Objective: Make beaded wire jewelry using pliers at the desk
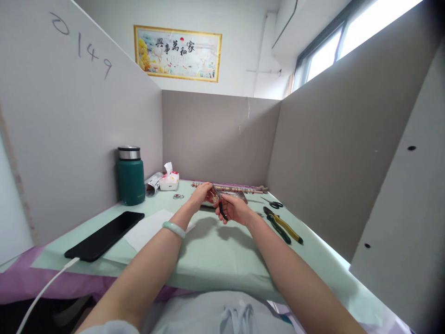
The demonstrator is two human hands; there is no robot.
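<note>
R hand (pixel 237 209) gripping small black-handled metal pliers (pixel 223 211); L hand (pixel 202 195) fingers narrow nr tool tip, held item unclear. Yellow-and-green-handled metal pliers (pixel 288 227) R of R hand.

Green bottle (pixel 130 181) near tissue pack (pixel 169 182), black phone (pixel 104 235) plugged into white cable (pixel 45 290), gold-framed wall picture (pixel 177 67)

A: Left of frame, colours?
B: Bottle (pixel 130 183): dark green; silver-and-black lid (pixel 129 152). Phone (pixel 106 235): black. Bangle (pixel 174 228), below centre-left: pale green.
A: Centre?
B: Held tool (pixel 223 211): black handle. Counter (pixel 222 260): pale mint, plain.
A: Right of centre?
B: Large pliers (pixel 287 227): one handle yellow, dark-tipped; other dark green.
A: Upper frame?
B: Poster (pixel 178 53): gold border, black characters, one red disc, yellow foliage at its left.
</note>
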